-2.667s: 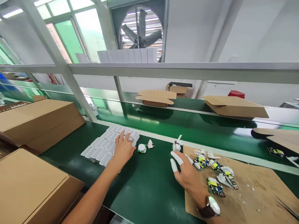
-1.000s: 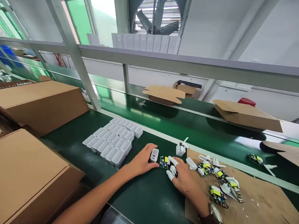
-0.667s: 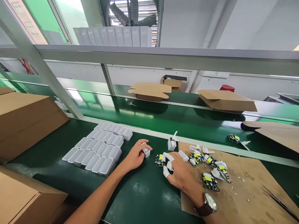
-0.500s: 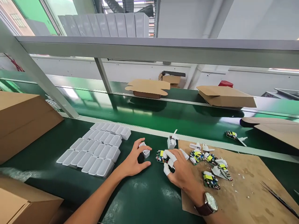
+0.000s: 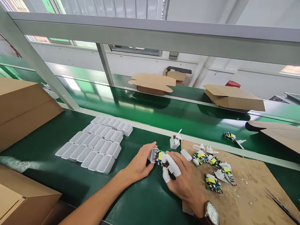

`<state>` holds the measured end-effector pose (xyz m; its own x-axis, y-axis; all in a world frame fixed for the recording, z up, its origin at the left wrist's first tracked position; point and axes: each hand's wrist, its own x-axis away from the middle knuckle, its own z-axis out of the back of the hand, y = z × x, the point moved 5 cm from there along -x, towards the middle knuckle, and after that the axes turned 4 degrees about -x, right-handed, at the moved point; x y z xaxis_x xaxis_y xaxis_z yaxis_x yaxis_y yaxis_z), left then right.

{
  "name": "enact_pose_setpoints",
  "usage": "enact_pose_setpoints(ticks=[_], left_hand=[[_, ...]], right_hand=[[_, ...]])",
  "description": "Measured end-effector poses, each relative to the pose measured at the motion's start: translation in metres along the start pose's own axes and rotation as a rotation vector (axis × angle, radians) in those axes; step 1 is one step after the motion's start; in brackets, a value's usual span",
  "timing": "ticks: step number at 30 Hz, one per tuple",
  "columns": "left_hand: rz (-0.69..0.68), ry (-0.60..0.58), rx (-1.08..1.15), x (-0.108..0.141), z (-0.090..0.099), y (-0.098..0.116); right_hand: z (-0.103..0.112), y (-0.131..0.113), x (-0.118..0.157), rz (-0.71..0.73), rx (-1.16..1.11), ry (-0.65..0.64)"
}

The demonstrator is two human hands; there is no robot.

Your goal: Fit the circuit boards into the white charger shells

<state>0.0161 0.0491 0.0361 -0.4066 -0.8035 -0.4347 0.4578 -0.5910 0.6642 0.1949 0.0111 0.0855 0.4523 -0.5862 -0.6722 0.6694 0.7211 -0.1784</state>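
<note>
My left hand [image 5: 142, 160] is closed around a small white plastic case [image 5: 153, 155], its open end turned to the right. With white covers on its thumb and finger, my right hand [image 5: 179, 172] grips a circuit board [image 5: 161, 157] that carries a yellow-wrapped part. The board's left end is at the mouth of the case; how far inside it reaches I cannot tell. Behind the hands stands another white case [image 5: 174, 142] with a white piece sticking out of its top. More circuit boards [image 5: 212, 183] lie to the right of my right hand.
Rows of white cases [image 5: 91, 143] stand on the green table at left. Brown cardboard [image 5: 248, 193] covers the right side, with tweezers [image 5: 281, 204] on it. Cardboard boxes [image 5: 25, 109] flank the left edge. Beyond the rail, a green conveyor [image 5: 145, 114] holds one board [image 5: 231, 136].
My left hand has closed on the white case and tipped it toward the right. The circuit board in my right hand now meets the case's opening. The view has tilted downward.
</note>
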Motion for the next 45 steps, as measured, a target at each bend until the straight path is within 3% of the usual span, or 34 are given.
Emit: enact_pose_setpoints(ticks=[7, 45], left_hand=[[-0.055, -0.009, -0.064, -0.0002, 0.0008, 0.0012], [-0.014, -0.074, -0.090, 0.0005, -0.0026, 0.0016]], right_hand=[[-0.0019, -0.0011, 0.0017, 0.009, 0.001, -0.020], [-0.0002, -0.0011, -0.0014, 0.007, -0.026, -0.078]])
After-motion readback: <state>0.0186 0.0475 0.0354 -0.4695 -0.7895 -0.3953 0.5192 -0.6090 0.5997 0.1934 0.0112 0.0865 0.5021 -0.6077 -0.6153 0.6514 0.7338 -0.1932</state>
